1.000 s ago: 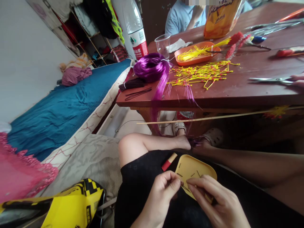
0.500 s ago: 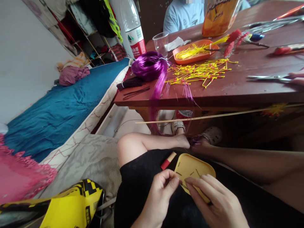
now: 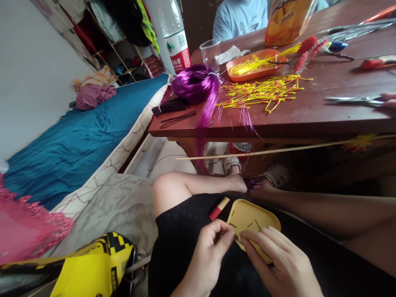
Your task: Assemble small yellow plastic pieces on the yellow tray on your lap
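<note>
A yellow tray [image 3: 244,212] with several short dark pieces on it rests on the black cloth over my lap. My left hand [image 3: 213,247] is pinched at the tray's near left edge, and my right hand [image 3: 275,255] is pinched just beside it, over the tray. Between the fingertips is something small and dark, too small to make out. A red and tan tube [image 3: 219,208] lies left of the tray.
On the red-brown table [image 3: 278,123] are a purple fibre coil [image 3: 193,84], yellow stems [image 3: 262,93], an orange dish [image 3: 256,75], dark wires [image 3: 168,106] and a plastic cup [image 3: 210,55]. Another person's hand [image 3: 390,99] touches scissors [image 3: 355,100]. A thin stick [image 3: 262,152] crosses below.
My right hand has shifted very slightly left towards my left hand. The view has moved a little, and the other person's hand with the scissors sits slightly farther right.
</note>
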Tool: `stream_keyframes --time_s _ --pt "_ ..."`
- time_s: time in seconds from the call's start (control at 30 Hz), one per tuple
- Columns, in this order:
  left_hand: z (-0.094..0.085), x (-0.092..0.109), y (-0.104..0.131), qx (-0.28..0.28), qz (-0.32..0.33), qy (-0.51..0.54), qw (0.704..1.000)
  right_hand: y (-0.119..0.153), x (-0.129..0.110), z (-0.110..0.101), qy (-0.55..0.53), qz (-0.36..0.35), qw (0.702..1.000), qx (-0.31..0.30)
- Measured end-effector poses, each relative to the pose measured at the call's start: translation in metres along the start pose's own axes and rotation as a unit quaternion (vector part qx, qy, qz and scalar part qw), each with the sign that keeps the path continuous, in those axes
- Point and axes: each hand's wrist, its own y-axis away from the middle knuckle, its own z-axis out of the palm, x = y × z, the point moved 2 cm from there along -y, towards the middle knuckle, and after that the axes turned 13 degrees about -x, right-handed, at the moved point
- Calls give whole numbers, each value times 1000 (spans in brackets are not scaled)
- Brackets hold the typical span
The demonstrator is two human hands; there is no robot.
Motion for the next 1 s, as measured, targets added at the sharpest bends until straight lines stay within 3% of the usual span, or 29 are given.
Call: stream_keyframes --time_s 0.33,0.57,1.0 --pt "2 2 -1 9 52 -136 989 -2 -1 5 30 -13 999 -10" --pt "0 3 -1 26 82 -197 977 5 5 4 -11 49 998 -30" --pt "4 2 -4 34 108 -304 946 4 4 9 -47 20 998 -47"
